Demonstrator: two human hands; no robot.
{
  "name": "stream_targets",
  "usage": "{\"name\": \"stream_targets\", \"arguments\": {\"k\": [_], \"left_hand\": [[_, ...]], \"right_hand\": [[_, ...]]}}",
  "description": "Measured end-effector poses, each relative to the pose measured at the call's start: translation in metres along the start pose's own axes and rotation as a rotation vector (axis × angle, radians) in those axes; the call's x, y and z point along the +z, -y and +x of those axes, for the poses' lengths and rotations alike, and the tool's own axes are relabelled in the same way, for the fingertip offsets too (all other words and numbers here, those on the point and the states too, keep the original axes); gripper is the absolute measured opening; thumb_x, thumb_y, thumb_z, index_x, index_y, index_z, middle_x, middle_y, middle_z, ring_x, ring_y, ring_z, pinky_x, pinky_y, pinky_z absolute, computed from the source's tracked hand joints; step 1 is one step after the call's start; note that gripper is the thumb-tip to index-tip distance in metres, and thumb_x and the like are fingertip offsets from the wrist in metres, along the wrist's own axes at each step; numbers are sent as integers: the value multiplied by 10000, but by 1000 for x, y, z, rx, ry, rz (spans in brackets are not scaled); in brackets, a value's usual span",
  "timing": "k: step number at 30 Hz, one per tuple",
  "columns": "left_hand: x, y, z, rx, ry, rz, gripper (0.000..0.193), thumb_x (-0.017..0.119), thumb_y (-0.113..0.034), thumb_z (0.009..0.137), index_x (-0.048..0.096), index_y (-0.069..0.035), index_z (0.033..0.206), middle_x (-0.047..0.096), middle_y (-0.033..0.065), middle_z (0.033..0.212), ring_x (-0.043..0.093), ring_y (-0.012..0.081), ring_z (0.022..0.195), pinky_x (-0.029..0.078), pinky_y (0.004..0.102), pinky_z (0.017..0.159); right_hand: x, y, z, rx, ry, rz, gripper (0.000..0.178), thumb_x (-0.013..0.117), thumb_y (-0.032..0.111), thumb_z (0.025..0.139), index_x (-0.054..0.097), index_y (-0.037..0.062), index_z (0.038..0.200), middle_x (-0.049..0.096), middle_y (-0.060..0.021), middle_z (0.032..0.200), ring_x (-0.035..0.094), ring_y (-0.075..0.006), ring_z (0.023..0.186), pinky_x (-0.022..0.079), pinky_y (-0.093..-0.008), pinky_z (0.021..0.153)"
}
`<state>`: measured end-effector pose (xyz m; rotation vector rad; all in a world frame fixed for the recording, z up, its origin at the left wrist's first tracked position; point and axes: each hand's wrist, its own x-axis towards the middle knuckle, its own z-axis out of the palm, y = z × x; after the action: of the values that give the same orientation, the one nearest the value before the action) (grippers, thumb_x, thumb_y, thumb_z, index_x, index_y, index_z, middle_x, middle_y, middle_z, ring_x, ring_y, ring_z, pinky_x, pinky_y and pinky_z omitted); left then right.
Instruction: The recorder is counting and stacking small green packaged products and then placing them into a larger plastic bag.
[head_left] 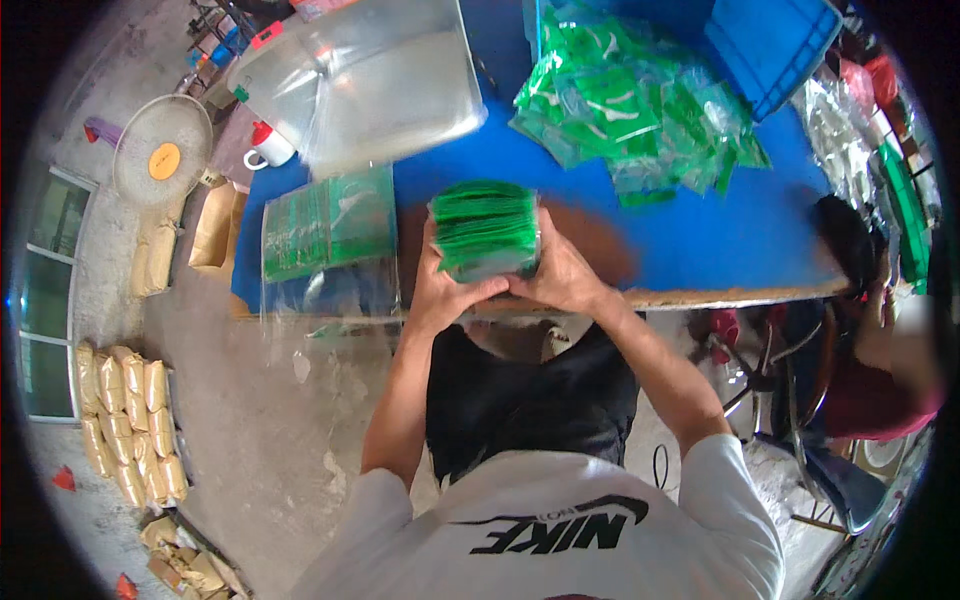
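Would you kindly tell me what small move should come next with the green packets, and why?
Perhaps square the stack of green packets by pressing its sides: the left hand and right hand hold it from either side, and its edges look slightly uneven.

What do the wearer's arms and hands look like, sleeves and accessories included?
Left hand and right hand are gloveless; the forearms are bare, no watch or band visible. The white T-shirt has short, plain sleeves and black print across its front.
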<state>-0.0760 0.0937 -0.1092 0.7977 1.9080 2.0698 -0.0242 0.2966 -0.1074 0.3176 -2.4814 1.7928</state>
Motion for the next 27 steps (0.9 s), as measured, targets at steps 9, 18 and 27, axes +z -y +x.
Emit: {"name": "stream_targets", "arguments": {"k": [9, 18, 27], "left_hand": [[-1, 5, -5, 66, -63, 131, 1160, 920, -95, 672, 162, -63, 1550, 546, 102, 1341, 541, 217, 1240, 458, 382, 1054], [10, -17, -32, -53, 169, 97, 759, 930, -133, 658, 554, -31, 1310, 632, 78, 1217, 590, 199, 1153, 489, 386, 980], [16, 7, -63, -219, 62, -643, 1001, 952, -188, 608, 406, -29, 1431, 587, 62, 1260, 552, 168, 1171, 453, 364, 995]], "right_hand": [[1, 10, 10, -20, -18, -182, 941, 864, 241, 700, 301, 45, 1428, 549, -297, 1270, 515, -479, 1223, 456, -517, 992], [-19, 63, -31, -23, 68, -296, 734, 812, 348, 760, 436, 7, 1291, 664, -233, 1046, 627, -462, 1034, 510, -499, 880], [13, 35, -59, 749, 654, 1302, 1074, 378, 892, 793, 433, 40, 1445, 578, -228, 1317, 595, -398, 1184, 466, -539, 993]]}}
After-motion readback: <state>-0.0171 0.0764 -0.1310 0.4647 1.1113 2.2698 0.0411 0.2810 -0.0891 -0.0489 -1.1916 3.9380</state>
